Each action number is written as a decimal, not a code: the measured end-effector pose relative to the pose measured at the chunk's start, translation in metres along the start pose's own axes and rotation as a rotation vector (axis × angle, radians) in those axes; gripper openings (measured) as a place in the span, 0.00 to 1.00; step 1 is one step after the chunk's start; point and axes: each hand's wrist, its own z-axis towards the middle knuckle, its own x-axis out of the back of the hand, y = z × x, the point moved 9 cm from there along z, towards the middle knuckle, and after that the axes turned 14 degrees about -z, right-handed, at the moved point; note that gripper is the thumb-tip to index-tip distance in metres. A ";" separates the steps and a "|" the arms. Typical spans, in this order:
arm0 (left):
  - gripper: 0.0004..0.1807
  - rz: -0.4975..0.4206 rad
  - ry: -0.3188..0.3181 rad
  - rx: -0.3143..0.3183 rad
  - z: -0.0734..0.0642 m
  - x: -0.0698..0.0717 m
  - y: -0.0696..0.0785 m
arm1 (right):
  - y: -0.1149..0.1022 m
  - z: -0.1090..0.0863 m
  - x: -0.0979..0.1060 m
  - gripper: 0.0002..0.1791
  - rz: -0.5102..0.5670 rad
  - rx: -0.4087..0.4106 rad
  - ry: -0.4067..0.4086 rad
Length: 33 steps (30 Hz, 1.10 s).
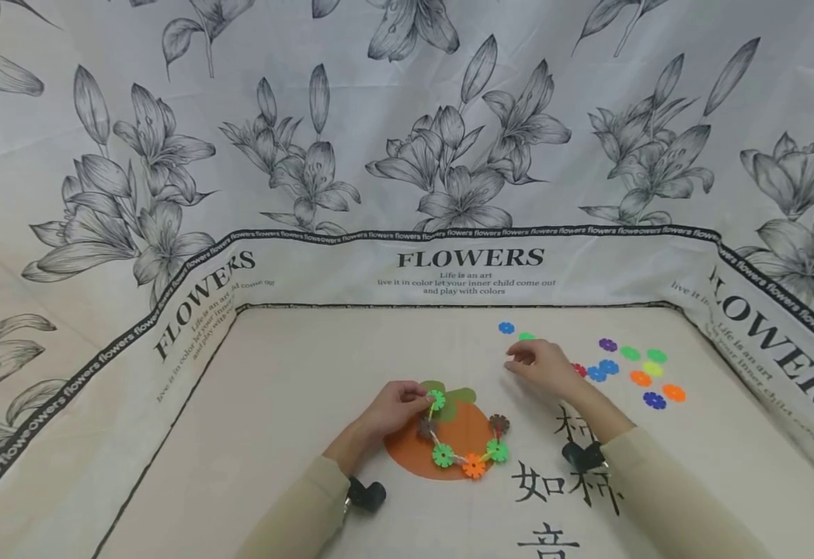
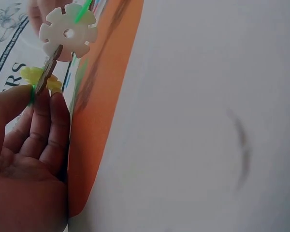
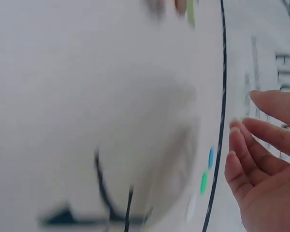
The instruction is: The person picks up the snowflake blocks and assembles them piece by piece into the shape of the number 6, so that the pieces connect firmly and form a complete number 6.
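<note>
My left hand [image 1: 393, 407] pinches a green notched disc [image 1: 436, 400] between thumb and fingers, at one end of a curved chain of interlocked plastic snowflake discs. The chain hangs over the orange fruit print [image 1: 410, 454], with an orange disc [image 1: 473, 466] at its lowest point and a brown disc [image 1: 499, 424] at its far end. In the left wrist view, a yellow disc [image 2: 31, 75], another brown disc [image 2: 49, 70] and a white disc [image 2: 82, 36] join above the fingertips. Raised over the cloth, my right hand [image 1: 543, 365] holds nothing, its fingers loosely bent.
Several loose discs lie at the back right, among them a purple disc [image 1: 607, 345] and an orange one [image 1: 673, 393]. A blue disc [image 1: 506, 328] lies beyond the right hand. Black characters [image 1: 538, 481] mark the pale cloth. A flower-printed curtain [image 1: 463, 155] encloses the back and sides.
</note>
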 end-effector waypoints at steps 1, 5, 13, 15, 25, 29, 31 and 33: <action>0.10 -0.006 -0.002 -0.001 -0.001 0.000 0.000 | 0.012 0.000 0.003 0.18 -0.027 -0.029 0.003; 0.10 -0.017 -0.011 -0.004 -0.002 -0.002 0.000 | 0.055 -0.002 0.008 0.22 -0.106 -0.158 -0.012; 0.10 -0.019 -0.015 0.003 0.000 -0.004 -0.006 | 0.100 -0.001 -0.001 0.24 -0.136 -0.292 -0.096; 0.10 -0.019 -0.012 0.004 0.001 -0.003 -0.006 | 0.101 0.000 -0.002 0.22 -0.127 -0.296 -0.098; 0.10 -0.017 0.000 0.015 -0.001 -0.001 -0.001 | 0.091 0.002 0.002 0.17 -0.037 -0.302 -0.081; 0.10 -0.019 0.005 0.015 -0.003 0.000 0.000 | 0.074 0.002 0.001 0.13 0.049 -0.240 -0.063; 0.10 -0.017 0.006 0.011 -0.002 0.001 0.000 | 0.064 0.001 -0.001 0.13 0.085 -0.209 -0.069; 0.10 -0.016 0.006 0.007 -0.002 0.001 0.001 | 0.055 -0.001 -0.005 0.14 0.105 -0.192 -0.079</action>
